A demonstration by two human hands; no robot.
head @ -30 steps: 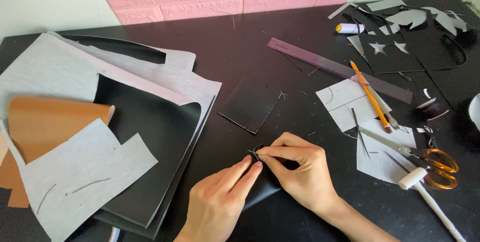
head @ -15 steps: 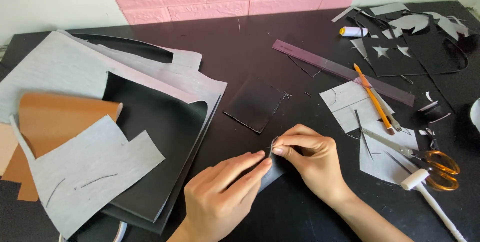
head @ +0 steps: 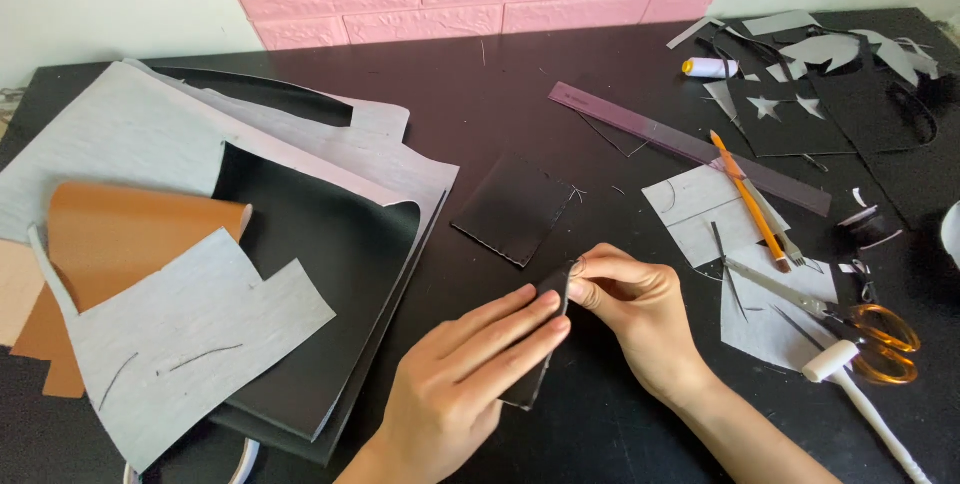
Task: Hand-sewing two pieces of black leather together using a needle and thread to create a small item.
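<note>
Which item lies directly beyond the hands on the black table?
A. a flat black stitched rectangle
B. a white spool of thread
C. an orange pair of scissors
A: the flat black stitched rectangle lies just past both hands, which pinch a small black leather piece.

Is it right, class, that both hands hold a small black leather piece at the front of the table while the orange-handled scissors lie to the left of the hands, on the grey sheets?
Not quite. Both hands, left and right, do hold the small black leather piece, but the head view shows the orange-handled scissors lying to the right of the hands.
</note>
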